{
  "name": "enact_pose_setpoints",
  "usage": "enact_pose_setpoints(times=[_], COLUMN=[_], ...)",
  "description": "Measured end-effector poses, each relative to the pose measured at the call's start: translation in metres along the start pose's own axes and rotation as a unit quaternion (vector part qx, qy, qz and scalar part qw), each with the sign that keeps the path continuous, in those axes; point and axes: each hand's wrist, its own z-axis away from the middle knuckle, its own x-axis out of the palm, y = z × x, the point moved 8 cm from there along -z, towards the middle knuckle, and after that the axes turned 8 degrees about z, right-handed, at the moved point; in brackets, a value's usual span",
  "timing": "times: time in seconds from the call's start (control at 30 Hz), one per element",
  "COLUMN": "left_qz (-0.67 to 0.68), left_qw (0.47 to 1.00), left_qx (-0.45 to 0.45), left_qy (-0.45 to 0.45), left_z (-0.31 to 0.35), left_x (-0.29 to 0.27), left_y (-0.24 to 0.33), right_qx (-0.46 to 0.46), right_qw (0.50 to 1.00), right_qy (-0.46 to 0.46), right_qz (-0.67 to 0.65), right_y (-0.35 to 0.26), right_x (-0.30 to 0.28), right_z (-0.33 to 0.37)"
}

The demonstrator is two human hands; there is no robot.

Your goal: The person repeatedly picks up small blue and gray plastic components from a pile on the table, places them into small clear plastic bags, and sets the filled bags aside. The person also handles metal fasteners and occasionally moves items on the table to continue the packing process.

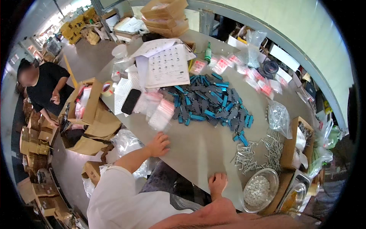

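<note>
My left hand (pixel 158 145) rests on the grey table (pixel 190 149) near its front edge, fingers apart and holding nothing. It is nearest to a stack of small clear plastic bags with red print (pixel 161 114). My right hand (pixel 217 184) lies at the table's edge further right, its fingers bent slightly over the surface with nothing in them. Beyond both hands spreads a heap of blue and dark grey plastic parts (pixel 209 101). Loose metal screws (pixel 246 157) lie to the right, near a round metal bowl of small white pieces (pixel 257 191).
A black phone (pixel 131 101) and printed sheets (pixel 167 65) lie at the left and back. A green bottle (pixel 207 53) stands behind the heap. Cardboard boxes (pixel 297 143) line the right side. At the far left, another person (pixel 49 86) stands beside an open carton (pixel 89 101).
</note>
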Motion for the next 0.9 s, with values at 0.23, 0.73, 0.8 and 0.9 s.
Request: enact_pose_setpoints(times=[0.23, 0.73, 0.8, 0.9], left_qz=[-0.011, -0.024, -0.032, -0.046], left_qw=[0.998, 0.996, 0.996, 0.997], left_qx=[-0.054, -0.077, -0.071, -0.059], left_qy=[0.005, -0.045, -0.041, -0.007], left_z=[0.008, 0.008, 0.01, 0.012], left_x=[-0.001, -0.002, 0.002, -0.001], left_y=[-0.002, -0.001, -0.009, -0.007], right_qx=[-0.006, 0.004, -0.002, 0.02], right_qw=[0.999, 0.999, 0.999, 0.999], right_qy=[-0.053, -0.027, -0.018, -0.046], right_qz=[-0.009, -0.043, -0.035, -0.003], right_y=[-0.001, -0.002, -0.005, -0.005], right_x=[0.0, -0.002, 0.001, 0.005], right_z=[-0.002, -0.003, 0.0, 0.004])
